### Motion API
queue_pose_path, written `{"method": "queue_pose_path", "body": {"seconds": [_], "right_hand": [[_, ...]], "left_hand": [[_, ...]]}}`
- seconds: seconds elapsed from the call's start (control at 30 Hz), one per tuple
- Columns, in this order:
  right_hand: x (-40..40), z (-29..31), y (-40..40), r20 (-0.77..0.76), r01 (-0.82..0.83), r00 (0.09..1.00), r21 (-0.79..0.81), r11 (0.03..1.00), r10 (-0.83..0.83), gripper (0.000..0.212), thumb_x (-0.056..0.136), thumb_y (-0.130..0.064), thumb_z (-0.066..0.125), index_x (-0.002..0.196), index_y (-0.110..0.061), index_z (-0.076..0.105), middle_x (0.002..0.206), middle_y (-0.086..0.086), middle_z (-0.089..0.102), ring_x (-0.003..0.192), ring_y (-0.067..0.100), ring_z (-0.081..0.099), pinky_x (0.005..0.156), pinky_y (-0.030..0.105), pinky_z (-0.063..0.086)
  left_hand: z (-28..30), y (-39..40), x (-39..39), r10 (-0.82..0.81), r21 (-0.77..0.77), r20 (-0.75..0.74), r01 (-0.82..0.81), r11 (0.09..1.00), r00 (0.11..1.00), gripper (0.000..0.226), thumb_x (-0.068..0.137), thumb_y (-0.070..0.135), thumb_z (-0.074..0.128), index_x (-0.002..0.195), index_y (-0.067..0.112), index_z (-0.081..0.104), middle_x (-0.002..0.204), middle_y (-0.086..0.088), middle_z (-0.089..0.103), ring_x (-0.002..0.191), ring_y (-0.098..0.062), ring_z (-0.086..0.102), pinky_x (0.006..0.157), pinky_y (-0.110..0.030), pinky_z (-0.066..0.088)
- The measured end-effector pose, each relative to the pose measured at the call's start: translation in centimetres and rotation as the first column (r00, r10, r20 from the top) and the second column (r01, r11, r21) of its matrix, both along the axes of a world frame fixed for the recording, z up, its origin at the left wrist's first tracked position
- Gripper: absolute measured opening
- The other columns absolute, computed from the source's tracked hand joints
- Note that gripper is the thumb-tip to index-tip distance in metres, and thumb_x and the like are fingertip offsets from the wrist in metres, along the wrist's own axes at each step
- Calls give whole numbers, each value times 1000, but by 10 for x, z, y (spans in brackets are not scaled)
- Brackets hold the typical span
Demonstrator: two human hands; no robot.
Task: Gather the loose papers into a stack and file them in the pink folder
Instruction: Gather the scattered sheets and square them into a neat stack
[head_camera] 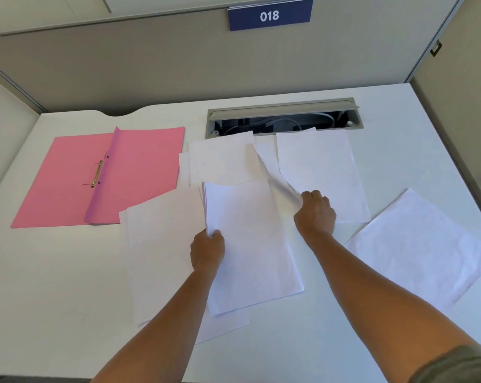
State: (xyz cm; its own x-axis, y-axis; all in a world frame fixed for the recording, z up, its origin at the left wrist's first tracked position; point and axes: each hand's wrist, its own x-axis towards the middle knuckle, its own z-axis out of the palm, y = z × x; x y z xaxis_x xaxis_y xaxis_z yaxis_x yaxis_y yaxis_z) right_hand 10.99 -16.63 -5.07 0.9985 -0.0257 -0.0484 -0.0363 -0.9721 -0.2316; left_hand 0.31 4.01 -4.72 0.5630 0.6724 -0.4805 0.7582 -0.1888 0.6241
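Head view, looking down on white surface (68, 286). Left hand (207, 251) gripping left edge of small stack of white paper sheets (250, 244), thumb on top, stack slightly raised above sheets beneath. Right hand (315, 212) pinching lifted corner of single white sheet (272, 172), fingers curled round curling edge, sheet partly peeled off surface.

Remaining loose white sheets scattered around: one pile at upper centre (222, 161), one at upper right (319, 167) reaching grey cable tray opening (283, 118), one at far right (416, 244) well apart from others, another under held stack at lower left (162, 258). Open pink card folder (139, 164) lying flat at left, brass fastener (97, 174) exposed at spine, just beside nearest sheets, nothing filed yet.

Step in hand, judged: collecting sheets onto held stack. Advice: draw pinched sheet over and lay onto stack rather than crumple; keep left thumb firm so stack stays squared; gather near sheets first, far-right one last; tap edges on surface to align before carrying to folder. Risk: sheets sliding into cable opening.
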Motion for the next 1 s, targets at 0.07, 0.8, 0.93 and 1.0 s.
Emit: {"method": "queue_pose_path", "body": {"seconds": [0.07, 0.8, 0.93, 1.0], "right_hand": [[1, 3, -2, 50, 30, 998, 91, 995, -35, 28, 74, 5, 48, 96, -7, 60, 94, 9, 57, 83, 28, 51, 59, 31, 35], [-88, -7, 20, 197, -587, 809, 317, 745, 553, 37, 70, -37, 73, 96, -12, 67, 97, 2, 59, 88, 24, 56, 61, 33, 51], [-81, -8, 8, 199, -558, 827, 397, 729, 525, 54, 77, -63, 61, 98, -14, 68, 102, 0, 58, 94, 20, 51, 76, 32, 46], [-75, -8, 4, 237, -499, 866, 439, 747, 440, 54, 81, -65, 54, 96, -15, 68, 102, -2, 58, 95, 20, 51, 76, 34, 45]], "left_hand": [[-2, 0, 0, 6, -9, -5, -6, 1000, 1000, 34, 90, 25, 45, 103, 3, 68, 104, -17, 71, 101, -38, 66, 91, -45, 55], [-6, -5, 10, -28, -115, 210, 53, 992, 977, 31, 101, 35, 45, 131, 28, 53, 137, 5, 56, 126, -24, 53, 102, -36, 42], [-8, -6, 10, 2, -144, 235, 33, 989, 972, 40, 100, 42, 47, 139, 30, 50, 145, 7, 52, 132, -21, 50, 110, -37, 39], [-7, -6, 11, 30, -173, 235, 11, 985, 972, 39, 99, 40, 52, 136, 31, 53, 143, 8, 54, 131, -19, 51, 112, -38, 40]]}}
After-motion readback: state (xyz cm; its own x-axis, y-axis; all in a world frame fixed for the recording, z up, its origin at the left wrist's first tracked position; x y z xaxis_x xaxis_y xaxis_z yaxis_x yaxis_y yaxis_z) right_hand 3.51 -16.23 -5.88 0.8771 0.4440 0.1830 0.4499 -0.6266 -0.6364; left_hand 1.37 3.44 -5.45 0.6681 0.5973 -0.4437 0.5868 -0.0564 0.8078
